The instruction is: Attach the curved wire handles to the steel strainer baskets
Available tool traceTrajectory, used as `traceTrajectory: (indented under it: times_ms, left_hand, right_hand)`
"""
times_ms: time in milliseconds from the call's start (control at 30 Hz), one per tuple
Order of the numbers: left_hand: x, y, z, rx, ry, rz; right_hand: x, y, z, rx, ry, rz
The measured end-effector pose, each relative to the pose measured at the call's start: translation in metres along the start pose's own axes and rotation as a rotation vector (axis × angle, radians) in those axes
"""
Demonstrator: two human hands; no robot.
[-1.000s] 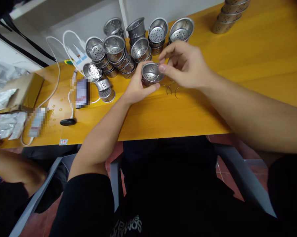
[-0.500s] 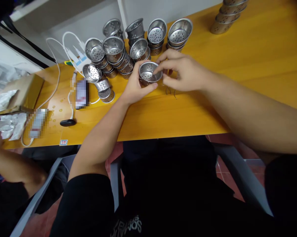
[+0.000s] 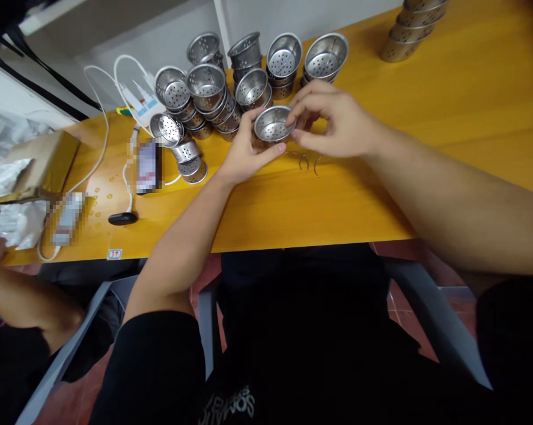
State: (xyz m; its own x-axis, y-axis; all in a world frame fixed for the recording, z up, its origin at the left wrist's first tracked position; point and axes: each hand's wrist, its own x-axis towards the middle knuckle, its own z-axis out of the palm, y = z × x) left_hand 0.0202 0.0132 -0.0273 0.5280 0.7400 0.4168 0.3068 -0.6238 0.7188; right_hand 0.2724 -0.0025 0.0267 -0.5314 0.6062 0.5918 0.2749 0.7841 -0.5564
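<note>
My left hand (image 3: 247, 150) is wrapped round a small perforated metal strainer basket (image 3: 271, 131), thumb along its near side and fingers behind. The basket is raised just over the table, its open top tilted towards me. At its right rim is my right hand (image 3: 321, 118), with index finger and thumb closed on the edge; the other fingers are curled. Whether a small piece is also between those fingertips is hidden. Thin bent wires (image 3: 304, 161) lie on the table under my right hand. Just behind stand stacks of the same baskets (image 3: 251, 90).
More stacked baskets (image 3: 410, 35) stand at the far right. Left of me are a phone (image 3: 147, 168), a black oval object (image 3: 123, 219), white cables, a power strip (image 3: 146, 107) and a cardboard box (image 3: 49, 156). Another person's arm (image 3: 27, 301) is at the left edge.
The basket has tipped a little and shifted slightly up and right. My right fingertips have drawn back from inside it to its right rim.
</note>
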Motion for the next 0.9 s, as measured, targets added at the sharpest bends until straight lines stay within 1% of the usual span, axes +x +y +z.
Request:
traceTrajectory:
  times_ms: [100, 167, 267, 367, 433, 533, 633, 700, 767, 800, 833, 900]
  left_hand:
    - [-0.001, -0.005, -0.002, -0.021, -0.031, -0.120]
    - [-0.001, -0.009, -0.003, -0.025, -0.035, -0.163]
    - [0.000, -0.014, -0.004, -0.031, -0.026, -0.182]
    - [0.000, -0.015, -0.003, -0.032, -0.035, -0.161]
    - [-0.001, -0.014, -0.003, -0.040, -0.025, -0.149]
    - [-0.001, -0.011, -0.004, -0.053, -0.002, -0.168]
    - [0.000, -0.007, -0.005, -0.048, -0.005, -0.183]
    - [0.000, -0.005, -0.005, -0.042, -0.002, -0.182]
    - [-0.001, -0.003, -0.005, -0.028, 0.005, -0.178]
    - [-0.001, -0.002, -0.005, -0.021, 0.006, -0.175]
    - [-0.002, -0.001, -0.005, -0.016, 0.007, -0.173]
    - [-0.003, 0.000, -0.006, -0.014, 0.000, -0.169]
  right_hand:
    - [-0.002, 0.014, -0.006, -0.086, 0.035, 0.108]
    - [-0.004, 0.027, -0.009, -0.164, 0.047, 0.178]
    - [-0.006, 0.045, -0.009, -0.290, 0.051, 0.232]
    - [-0.005, 0.055, -0.006, -0.390, 0.054, 0.292]
    - [-0.003, 0.057, -0.002, -0.401, 0.063, 0.355]
    - [-0.002, 0.052, 0.003, -0.317, 0.077, 0.439]
    - [-0.001, 0.044, 0.007, -0.230, 0.118, 0.417]
    - [0.001, 0.039, 0.006, -0.240, 0.184, 0.375]
    - [0.004, 0.037, -0.001, -0.274, 0.263, 0.354]
    - [0.005, 0.038, -0.007, -0.293, 0.308, 0.352]
    - [0.006, 0.040, -0.016, -0.318, 0.358, 0.342]
    - [0.005, 0.049, -0.042, -0.364, 0.471, 0.328]
